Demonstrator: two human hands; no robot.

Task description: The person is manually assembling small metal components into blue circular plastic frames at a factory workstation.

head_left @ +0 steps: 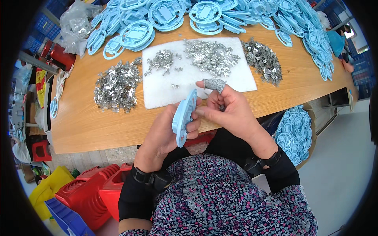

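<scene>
At a brown wooden table [78, 135], the left hand [162, 128] grips a light-blue plastic oval [182, 118]; the curled right hand [233, 112], contents unclear, seemingly works it, next needing steadiness.

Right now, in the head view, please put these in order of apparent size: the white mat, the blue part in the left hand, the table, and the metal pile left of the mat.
1. Table
2. White mat
3. Left metal pile
4. Blue part in the left hand, seen nearly edge-on
</scene>
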